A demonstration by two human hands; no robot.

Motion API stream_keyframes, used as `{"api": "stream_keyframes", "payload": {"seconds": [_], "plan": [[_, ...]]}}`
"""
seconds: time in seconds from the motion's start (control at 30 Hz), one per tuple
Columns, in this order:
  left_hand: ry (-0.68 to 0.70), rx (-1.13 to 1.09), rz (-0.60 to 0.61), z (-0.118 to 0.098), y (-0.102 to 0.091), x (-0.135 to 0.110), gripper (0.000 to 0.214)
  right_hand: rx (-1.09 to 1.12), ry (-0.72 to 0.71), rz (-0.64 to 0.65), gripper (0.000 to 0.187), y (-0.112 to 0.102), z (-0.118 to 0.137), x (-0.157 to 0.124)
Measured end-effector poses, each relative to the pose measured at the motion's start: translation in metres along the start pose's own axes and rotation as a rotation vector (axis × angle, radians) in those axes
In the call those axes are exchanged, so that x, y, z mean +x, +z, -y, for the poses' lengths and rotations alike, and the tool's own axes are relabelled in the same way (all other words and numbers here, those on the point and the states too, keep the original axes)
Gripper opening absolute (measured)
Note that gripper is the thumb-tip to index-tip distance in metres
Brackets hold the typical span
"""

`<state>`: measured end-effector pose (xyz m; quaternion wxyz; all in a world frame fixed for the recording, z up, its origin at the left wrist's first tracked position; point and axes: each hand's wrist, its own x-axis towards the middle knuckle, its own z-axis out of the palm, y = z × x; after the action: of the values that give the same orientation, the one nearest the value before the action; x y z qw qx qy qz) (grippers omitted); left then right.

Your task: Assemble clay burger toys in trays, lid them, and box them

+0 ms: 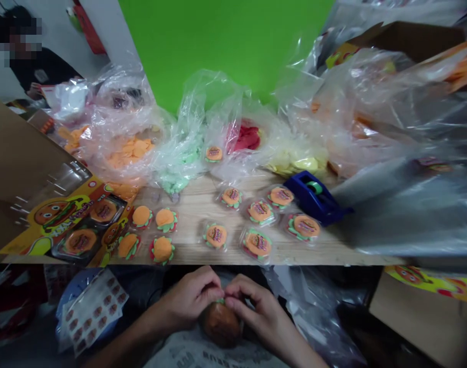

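Note:
Over my lap, my left hand (202,294) and my right hand (256,304) meet with their fingertips pinched closely together. A small pale green piece (219,300) shows between and just below the fingertips; its exact kind cannot be told. Directly under it is a rounded, shiny brown thing (221,324), partly covered by the fingers and blurred. Ahead on the table (191,225), several toy burgers (216,235) with printed labels sit in clear plastic shells. To their left, several unlabelled toy burgers (163,249) stand in open clear trays.
A blue tape dispenser (315,197) lies behind the packed burgers. Clear bags hold orange (135,148), green (175,181), red (246,137) and yellow (302,164) pieces. Sticker sheets (93,309) lie lower left. Cardboard boxes (22,168) flank the table. Another person (45,66) sits far left.

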<state>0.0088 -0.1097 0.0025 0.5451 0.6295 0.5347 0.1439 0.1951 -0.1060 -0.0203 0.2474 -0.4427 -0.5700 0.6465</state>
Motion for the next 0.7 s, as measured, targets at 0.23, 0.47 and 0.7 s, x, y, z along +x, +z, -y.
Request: {"api": "stream_keyframes", "payload": {"seconds": [0.23,0.47,0.7], "plan": [[-0.083,0.047,-0.174,0.004,0.018,-0.02,0.023,0.014,-0.04,-0.002,0.019,0.013,-0.001,-0.013],[0.125,0.109,-0.095,0.006,0.027,-0.034,0.025,-0.013,-0.213,0.079,0.014,0.016,-0.002,-0.026],[0.274,0.123,-0.189,0.007,0.025,-0.04,0.026,-0.096,-0.313,0.016,0.029,0.019,0.01,-0.027]]}}
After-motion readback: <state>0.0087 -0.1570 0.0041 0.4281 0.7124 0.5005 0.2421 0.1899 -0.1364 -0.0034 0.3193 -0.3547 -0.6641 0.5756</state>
